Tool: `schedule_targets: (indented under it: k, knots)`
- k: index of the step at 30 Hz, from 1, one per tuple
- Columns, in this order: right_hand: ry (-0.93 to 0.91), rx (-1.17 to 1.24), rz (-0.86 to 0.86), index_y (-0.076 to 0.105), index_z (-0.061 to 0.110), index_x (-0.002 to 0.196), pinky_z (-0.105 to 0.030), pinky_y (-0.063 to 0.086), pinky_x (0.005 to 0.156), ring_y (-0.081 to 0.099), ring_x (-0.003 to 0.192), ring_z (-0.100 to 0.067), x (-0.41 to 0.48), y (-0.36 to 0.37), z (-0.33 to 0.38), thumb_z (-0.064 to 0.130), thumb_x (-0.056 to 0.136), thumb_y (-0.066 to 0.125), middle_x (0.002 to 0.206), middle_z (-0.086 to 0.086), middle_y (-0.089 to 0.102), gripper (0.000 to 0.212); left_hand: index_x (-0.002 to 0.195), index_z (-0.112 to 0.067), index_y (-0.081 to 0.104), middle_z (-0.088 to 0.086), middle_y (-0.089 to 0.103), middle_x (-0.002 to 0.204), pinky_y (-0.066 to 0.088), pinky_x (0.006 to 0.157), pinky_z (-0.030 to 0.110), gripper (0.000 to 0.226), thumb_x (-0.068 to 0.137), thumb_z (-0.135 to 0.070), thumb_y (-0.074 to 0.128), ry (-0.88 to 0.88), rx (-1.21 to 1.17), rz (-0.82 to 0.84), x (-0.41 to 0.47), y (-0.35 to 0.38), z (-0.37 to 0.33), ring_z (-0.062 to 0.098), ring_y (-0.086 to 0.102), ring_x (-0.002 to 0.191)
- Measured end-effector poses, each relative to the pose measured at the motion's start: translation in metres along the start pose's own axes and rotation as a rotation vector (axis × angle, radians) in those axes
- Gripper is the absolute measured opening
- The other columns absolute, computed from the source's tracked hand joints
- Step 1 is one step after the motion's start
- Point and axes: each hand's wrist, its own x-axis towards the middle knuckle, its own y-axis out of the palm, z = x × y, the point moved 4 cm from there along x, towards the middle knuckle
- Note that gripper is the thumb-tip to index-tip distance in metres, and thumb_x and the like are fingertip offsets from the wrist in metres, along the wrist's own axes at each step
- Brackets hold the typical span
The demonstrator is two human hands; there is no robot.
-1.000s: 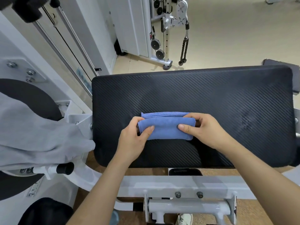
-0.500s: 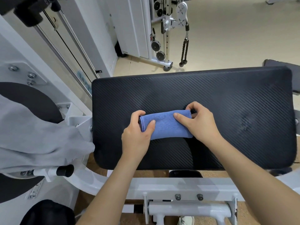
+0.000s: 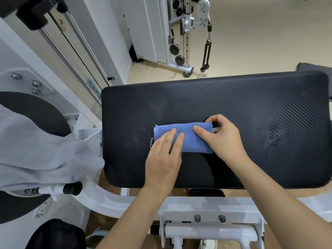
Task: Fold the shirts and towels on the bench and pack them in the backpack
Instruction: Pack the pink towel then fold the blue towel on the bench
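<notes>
A small blue towel [image 3: 190,136], folded into a narrow rectangle, lies in the middle of the black padded bench [image 3: 251,108]. My left hand [image 3: 164,159] lies flat on the towel's left part with straight fingers. My right hand [image 3: 223,139] pinches the towel's right end, thumb on top and fingers curled round its far edge. A grey shirt [image 3: 36,155] hangs over the machine at the left. A black rounded object [image 3: 55,234] shows at the bottom left; I cannot tell if it is the backpack.
White machine frame [image 3: 197,205] runs below the bench's near edge. A black round pad [image 3: 34,112] and a black-tipped bar [image 3: 71,188] stand at the left. A cable machine with a rope handle [image 3: 206,51] stands on the beige floor beyond the bench.
The towel has been folded over once more into a narrower shape. My left hand let go of its left end and now lies flat on it. My right hand stays at the right end.
</notes>
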Motion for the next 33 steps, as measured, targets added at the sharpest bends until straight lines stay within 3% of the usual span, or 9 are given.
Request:
schedule_targets:
  k: [4, 7, 10, 13, 20, 24, 26, 29, 33]
  knots:
    - [-0.507, -0.411, -0.231, 0.056, 0.021, 0.123, -0.028, 0.043, 0.065, 0.053, 0.089, -0.018, -0.031, -0.004, 0.024, 0.028, 0.075, 0.076, 0.106, 0.001, 0.052, 0.052, 0.119, -0.010, 0.066, 0.011, 0.064, 0.124, 0.055, 0.086, 0.036, 0.033, 0.086, -0.005, 0.064, 0.029, 0.022, -0.069, 0.004, 0.000, 0.001, 0.022, 0.065, 0.108]
    - [-0.857, -0.599, -0.142, 0.060, 0.015, 0.122, -0.038, 0.049, 0.074, 0.052, 0.112, -0.026, -0.040, 0.005, 0.013, 0.027, 0.076, 0.076, 0.123, -0.008, 0.054, 0.050, 0.117, -0.011, 0.065, 0.011, 0.066, 0.119, 0.054, 0.084, 0.033, 0.030, 0.087, -0.010, 0.065, 0.075, 0.096, -0.089, 0.007, -0.001, 0.002, 0.022, 0.066, 0.103]
    - [-0.933, -0.811, 0.029, 0.055, 0.015, 0.135, -0.040, 0.049, 0.089, 0.045, 0.134, -0.026, -0.031, 0.003, -0.023, 0.030, 0.077, 0.077, 0.143, -0.008, 0.050, 0.064, 0.118, -0.010, 0.062, 0.013, 0.065, 0.119, 0.053, 0.086, 0.034, 0.029, 0.089, -0.013, 0.061, 0.125, 0.138, -0.081, 0.008, 0.001, 0.000, 0.024, 0.066, 0.103]
    - [-0.958, -0.775, 0.021, 0.052, 0.015, 0.139, -0.036, 0.044, 0.096, 0.042, 0.137, -0.021, -0.023, -0.003, -0.035, 0.024, 0.084, 0.072, 0.147, -0.003, 0.047, 0.059, 0.117, -0.010, 0.065, 0.013, 0.065, 0.118, 0.052, 0.084, 0.034, 0.029, 0.087, -0.013, 0.063, 0.141, 0.180, -0.082, 0.011, 0.003, 0.000, 0.024, 0.066, 0.102]
    - [-0.802, -0.562, -0.033, 0.057, 0.013, 0.131, -0.029, 0.043, 0.086, 0.051, 0.129, -0.020, -0.012, 0.007, -0.023, 0.018, 0.087, 0.042, 0.136, -0.001, 0.058, 0.046, 0.109, -0.011, 0.059, 0.009, 0.066, 0.102, 0.051, 0.065, 0.034, 0.038, 0.072, -0.011, 0.070, 0.088, 0.254, -0.023, 0.036, 0.001, -0.002, 0.023, 0.063, 0.082]
    - [-0.603, -0.462, 0.003, 0.059, 0.014, 0.127, -0.039, 0.049, 0.086, 0.062, 0.111, -0.027, -0.007, 0.002, 0.005, 0.005, 0.084, 0.059, 0.122, -0.003, 0.066, 0.044, 0.099, -0.013, 0.064, 0.002, 0.061, 0.081, 0.036, 0.051, 0.028, 0.045, 0.058, -0.022, 0.080, -0.006, 0.277, 0.174, 0.060, -0.012, -0.006, 0.019, 0.059, 0.065]
    - [-0.420, -0.420, 0.164, 0.051, 0.025, 0.131, -0.038, 0.046, 0.090, 0.059, 0.109, -0.023, -0.004, -0.005, 0.013, 0.009, 0.086, 0.064, 0.123, 0.003, 0.063, 0.050, 0.107, -0.018, 0.059, -0.001, 0.062, 0.090, 0.044, 0.059, 0.029, 0.041, 0.070, -0.029, 0.075, -0.090, 0.251, 0.340, 0.070, -0.020, -0.006, 0.020, 0.062, 0.078]
    - [-0.165, -0.178, 0.363, 0.049, 0.031, 0.129, -0.040, 0.049, 0.094, 0.062, 0.107, -0.019, -0.016, -0.020, 0.021, 0.018, 0.083, 0.071, 0.115, 0.004, 0.065, 0.052, 0.093, -0.029, 0.055, -0.008, 0.060, 0.087, 0.047, 0.066, 0.033, 0.022, 0.076, -0.035, 0.067, -0.271, -0.055, 0.616, 0.062, -0.037, -0.001, 0.018, 0.059, 0.081]
    - [0.074, 0.373, 0.384, 0.047, 0.029, 0.136, -0.042, 0.044, 0.104, 0.064, 0.108, -0.011, -0.065, -0.044, 0.037, 0.050, 0.075, 0.071, 0.111, 0.009, 0.070, 0.069, 0.083, -0.013, 0.064, -0.001, 0.066, 0.074, 0.049, 0.063, 0.040, 0.023, 0.065, -0.027, 0.069, -0.519, -0.744, 0.659, 0.023, -0.079, -0.002, 0.017, 0.061, 0.068]
